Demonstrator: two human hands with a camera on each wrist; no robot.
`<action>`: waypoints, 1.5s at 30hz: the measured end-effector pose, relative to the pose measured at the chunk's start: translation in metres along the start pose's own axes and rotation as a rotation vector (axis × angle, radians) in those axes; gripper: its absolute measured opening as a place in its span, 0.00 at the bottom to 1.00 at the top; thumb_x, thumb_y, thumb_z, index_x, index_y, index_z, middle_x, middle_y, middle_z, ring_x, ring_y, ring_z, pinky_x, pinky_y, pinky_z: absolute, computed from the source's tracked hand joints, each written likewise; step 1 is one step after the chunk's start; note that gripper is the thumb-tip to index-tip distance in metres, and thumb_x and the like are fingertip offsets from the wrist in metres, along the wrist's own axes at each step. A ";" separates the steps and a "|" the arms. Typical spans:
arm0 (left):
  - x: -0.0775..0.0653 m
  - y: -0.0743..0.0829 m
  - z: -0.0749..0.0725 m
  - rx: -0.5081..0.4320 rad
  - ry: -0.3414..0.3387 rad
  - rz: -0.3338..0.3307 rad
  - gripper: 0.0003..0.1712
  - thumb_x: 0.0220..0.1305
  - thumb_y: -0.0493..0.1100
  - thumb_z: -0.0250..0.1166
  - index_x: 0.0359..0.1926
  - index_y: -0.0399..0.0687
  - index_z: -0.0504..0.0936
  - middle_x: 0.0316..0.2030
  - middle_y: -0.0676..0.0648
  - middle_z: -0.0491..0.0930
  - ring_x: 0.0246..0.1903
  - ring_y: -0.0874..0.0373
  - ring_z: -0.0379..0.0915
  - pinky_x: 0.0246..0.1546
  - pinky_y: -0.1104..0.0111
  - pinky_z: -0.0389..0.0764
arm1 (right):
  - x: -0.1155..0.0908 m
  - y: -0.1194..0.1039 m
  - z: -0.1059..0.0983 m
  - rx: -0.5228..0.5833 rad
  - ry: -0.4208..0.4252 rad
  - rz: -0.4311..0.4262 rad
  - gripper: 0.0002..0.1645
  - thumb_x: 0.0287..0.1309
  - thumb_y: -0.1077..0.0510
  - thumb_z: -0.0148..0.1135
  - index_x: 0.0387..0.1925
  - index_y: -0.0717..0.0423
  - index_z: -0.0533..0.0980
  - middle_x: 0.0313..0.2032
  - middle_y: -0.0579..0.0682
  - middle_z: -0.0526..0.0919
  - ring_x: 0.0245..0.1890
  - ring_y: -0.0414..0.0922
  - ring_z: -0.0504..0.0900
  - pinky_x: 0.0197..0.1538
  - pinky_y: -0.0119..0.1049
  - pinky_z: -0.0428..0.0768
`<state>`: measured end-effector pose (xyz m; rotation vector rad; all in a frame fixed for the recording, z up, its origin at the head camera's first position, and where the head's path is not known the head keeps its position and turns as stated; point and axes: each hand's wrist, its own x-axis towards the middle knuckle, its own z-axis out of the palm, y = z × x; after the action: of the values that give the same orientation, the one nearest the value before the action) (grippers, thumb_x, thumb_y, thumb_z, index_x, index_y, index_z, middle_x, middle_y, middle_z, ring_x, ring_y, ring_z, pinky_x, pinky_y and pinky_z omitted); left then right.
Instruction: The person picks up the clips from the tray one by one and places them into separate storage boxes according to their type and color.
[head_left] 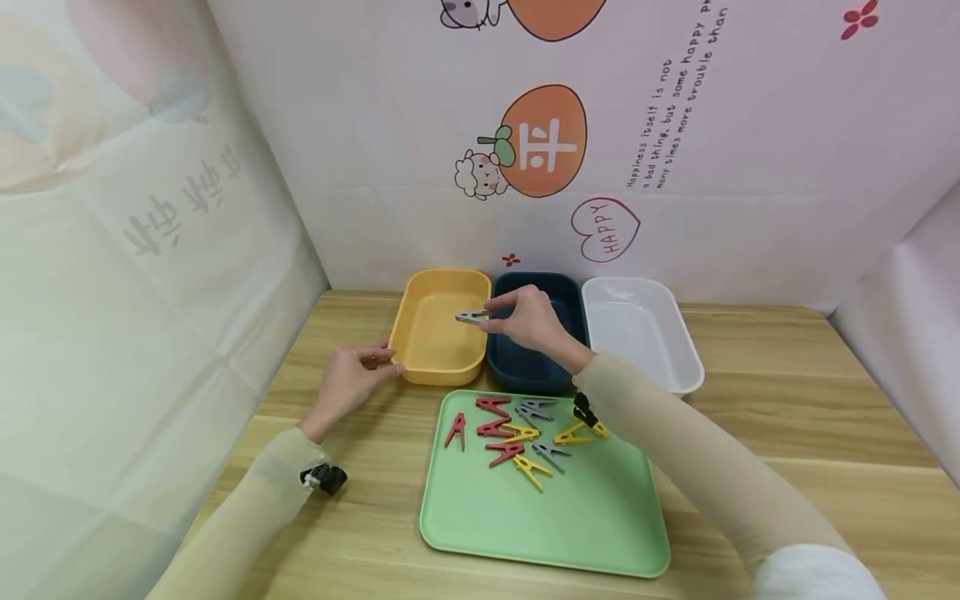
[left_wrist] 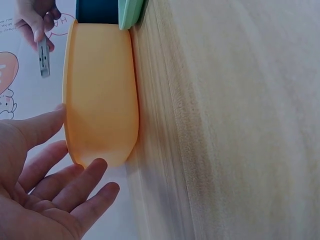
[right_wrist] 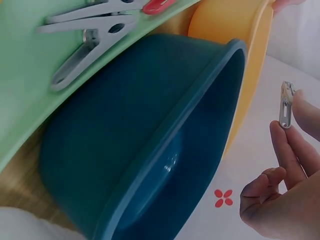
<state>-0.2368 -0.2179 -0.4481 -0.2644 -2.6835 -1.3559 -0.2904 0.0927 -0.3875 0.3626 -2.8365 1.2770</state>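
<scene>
Head view: pinches a gray clothespin [head_left: 471, 317] between thumb and fingers of the right hand [head_left: 528, 319], just left of the navy bin [head_left: 525, 385], over the yellow bin [head_left: 435, 325]. Touches the yellow bin's corner with the left hand [head_left: 351, 383], fingers relaxed, well left of the navy bin. To the navy bin's right, shows a white bin [head_left: 637, 329], partly behind the right sleeve [head_left: 701, 462]. In front of the navy bin, shows a green tray [head_left: 540, 533] on the wooden table [head_left: 787, 383], bearing red clothespins [head_left: 510, 448], yellow clothespins [head_left: 522, 462] and further gray clothespins [head_left: 542, 450], clustered toward the navy bin. Behind the navy bin, shows a printed cloth [head_left: 390, 150].

Left wrist view: spreads the left hand's fingers loosely, one digit against the yellow bin's rim, at the end away from the navy bin; cannot tell whether every finger touches. Near the navy bin, shows the right hand with the gray clothespin, apart from the yellow bin's rim.

Right wrist view: holds the gray clothespin between thumb and fingertips, beyond the navy bin's rim and apart from it, other fingers loosely curled. Beside the navy bin's outer wall, shows gray clothespins and part of a red one on the green tray.
</scene>
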 end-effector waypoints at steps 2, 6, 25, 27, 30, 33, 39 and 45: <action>0.001 0.000 0.001 -0.005 0.000 0.004 0.19 0.62 0.44 0.80 0.49 0.36 0.90 0.60 0.38 0.83 0.50 0.43 0.86 0.50 0.54 0.87 | 0.003 -0.001 0.003 0.003 0.000 0.006 0.17 0.61 0.55 0.79 0.50 0.57 0.89 0.48 0.51 0.87 0.42 0.50 0.77 0.42 0.41 0.75; 0.002 -0.002 0.002 -0.024 -0.003 0.007 0.19 0.62 0.43 0.80 0.49 0.35 0.90 0.60 0.37 0.83 0.51 0.42 0.86 0.50 0.54 0.87 | 0.008 -0.002 0.010 0.002 -0.011 0.000 0.17 0.61 0.54 0.79 0.50 0.56 0.89 0.47 0.51 0.88 0.42 0.50 0.78 0.43 0.40 0.78; 0.002 -0.003 -0.002 -0.009 0.011 0.002 0.20 0.60 0.41 0.81 0.49 0.33 0.90 0.59 0.37 0.83 0.50 0.42 0.87 0.50 0.54 0.87 | 0.024 -0.019 0.022 -0.005 -0.014 0.003 0.18 0.61 0.52 0.80 0.50 0.56 0.89 0.44 0.48 0.88 0.40 0.48 0.79 0.40 0.37 0.82; 0.001 -0.003 -0.003 -0.008 0.008 -0.001 0.19 0.61 0.41 0.81 0.49 0.33 0.90 0.59 0.36 0.82 0.50 0.42 0.87 0.50 0.54 0.87 | 0.025 -0.020 0.026 -0.004 -0.016 0.015 0.18 0.60 0.52 0.80 0.49 0.55 0.90 0.45 0.48 0.88 0.41 0.47 0.80 0.41 0.37 0.83; 0.001 -0.001 -0.003 -0.002 0.005 -0.004 0.19 0.61 0.42 0.81 0.49 0.34 0.90 0.59 0.37 0.83 0.50 0.43 0.87 0.50 0.55 0.87 | 0.028 -0.022 0.028 -0.011 -0.015 0.029 0.18 0.60 0.53 0.80 0.49 0.56 0.90 0.45 0.48 0.89 0.42 0.47 0.80 0.42 0.37 0.84; 0.002 -0.001 -0.003 -0.002 0.006 -0.003 0.19 0.61 0.42 0.81 0.49 0.35 0.90 0.59 0.37 0.83 0.50 0.43 0.87 0.50 0.55 0.87 | 0.031 -0.021 0.030 -0.018 -0.012 0.033 0.18 0.60 0.52 0.80 0.50 0.56 0.89 0.45 0.48 0.89 0.42 0.47 0.81 0.43 0.37 0.85; 0.003 -0.001 -0.002 -0.003 0.012 0.008 0.19 0.61 0.41 0.81 0.49 0.34 0.90 0.59 0.37 0.83 0.50 0.43 0.87 0.49 0.55 0.87 | 0.037 -0.019 0.035 -0.020 0.003 0.061 0.18 0.61 0.52 0.80 0.50 0.56 0.89 0.46 0.49 0.89 0.43 0.47 0.81 0.45 0.38 0.85; 0.002 -0.001 0.000 -0.011 0.002 -0.004 0.18 0.61 0.41 0.80 0.49 0.35 0.90 0.59 0.38 0.83 0.51 0.44 0.86 0.49 0.56 0.87 | 0.039 -0.022 0.036 -0.020 0.007 0.088 0.18 0.60 0.52 0.80 0.49 0.55 0.89 0.46 0.50 0.89 0.42 0.47 0.81 0.44 0.37 0.85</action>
<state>-0.2392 -0.2178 -0.4487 -0.2596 -2.6770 -1.3722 -0.3204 0.0441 -0.3916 0.2350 -2.8876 1.2599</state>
